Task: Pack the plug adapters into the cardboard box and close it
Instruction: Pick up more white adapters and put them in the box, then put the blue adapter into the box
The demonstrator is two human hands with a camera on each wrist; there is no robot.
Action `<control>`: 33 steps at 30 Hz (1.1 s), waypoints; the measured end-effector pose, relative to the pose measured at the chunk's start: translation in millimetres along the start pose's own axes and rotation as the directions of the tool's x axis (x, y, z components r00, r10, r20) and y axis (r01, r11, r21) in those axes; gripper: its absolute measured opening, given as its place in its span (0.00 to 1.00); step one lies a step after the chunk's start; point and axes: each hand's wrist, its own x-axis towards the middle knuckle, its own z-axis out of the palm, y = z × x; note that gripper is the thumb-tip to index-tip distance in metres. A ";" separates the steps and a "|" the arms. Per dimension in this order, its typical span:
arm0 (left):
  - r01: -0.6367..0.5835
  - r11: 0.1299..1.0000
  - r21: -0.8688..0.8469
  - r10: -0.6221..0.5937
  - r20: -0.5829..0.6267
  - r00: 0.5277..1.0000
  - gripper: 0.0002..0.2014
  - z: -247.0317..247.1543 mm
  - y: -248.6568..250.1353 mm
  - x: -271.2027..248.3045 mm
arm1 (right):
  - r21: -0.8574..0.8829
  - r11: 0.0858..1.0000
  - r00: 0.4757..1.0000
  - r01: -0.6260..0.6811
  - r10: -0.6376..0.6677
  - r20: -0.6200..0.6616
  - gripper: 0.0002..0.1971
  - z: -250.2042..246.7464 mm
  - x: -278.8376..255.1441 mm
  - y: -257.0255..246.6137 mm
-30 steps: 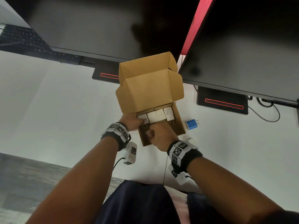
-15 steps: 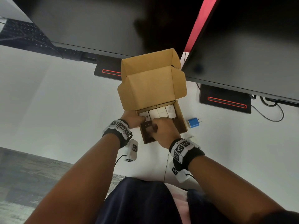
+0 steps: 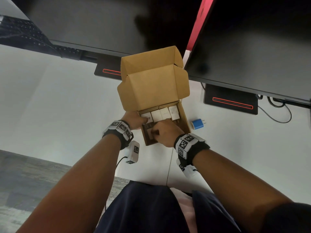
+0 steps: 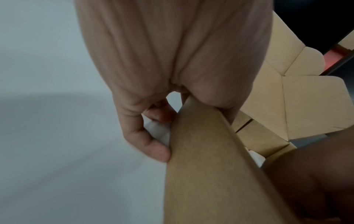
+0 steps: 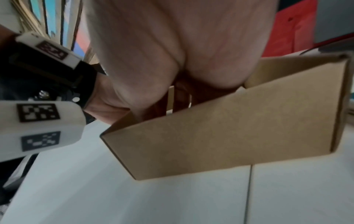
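Cardboard dominates the head view: a small brown cardboard box (image 3: pixel 182 115) sits on the white desk (image 3: pixel 58 98) with its hinged lid (image 3: pixel 154 89) standing open toward the two dark monitors (image 3: pixel 252 39). Four white plug adapters (image 3: pixel 159 114) lie side by side along the far wall inside. The left hand (image 3: pixel 134 119) holds the box's left wall at the far corner, thumb reaching in beside the leftmost adapter. The right hand (image 3: pixel 166 133) is curled inside the near half of the box; it seems to be seating something there, though what its fingers hold is hidden. One blue plug adapter (image 3: pixel 197 123) lies on the desk just beside the box's right wall, not yet packed.

From the left wrist, the left hand's fingers (image 4: pixel 151 149) curl against the outside of the brown wall (image 4: pixel 201 166) and the thumb side presses over its top edge, so it pinches the wall (a steadying hold, I judge).

From the right wrist, the heel of the right hand (image 5: pixel 172 53) sinks behind the box's near wall (image 5: pixel 220 133); the fingers are out of sight, so I cannot tell whether they pinch anything.

Packing is in hand, well along. Next, I judge, the right hand must come out, fetch the blue adapter, fit it into the near row, and then the lid can fold down.
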 end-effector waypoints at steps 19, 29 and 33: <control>0.082 0.995 -0.058 -0.082 0.009 0.997 0.08 2.7 -10.6 10.4 | 0.063 0.867 0.840 -0.494 0.495 -0.222 0.26 -22.0 -66.7 118.7; 0.072 0.989 -0.129 -0.074 -0.014 0.997 0.08 5.1 -4.3 6.0 | 0.304 0.950 0.741 -0.068 0.252 -0.623 0.28 -33.0 -73.5 86.7; 0.052 0.991 -0.126 -0.054 -0.015 0.998 0.08 4.0 -4.9 5.9 | 0.274 0.952 0.855 0.136 0.027 -0.518 0.24 -41.2 -62.3 38.6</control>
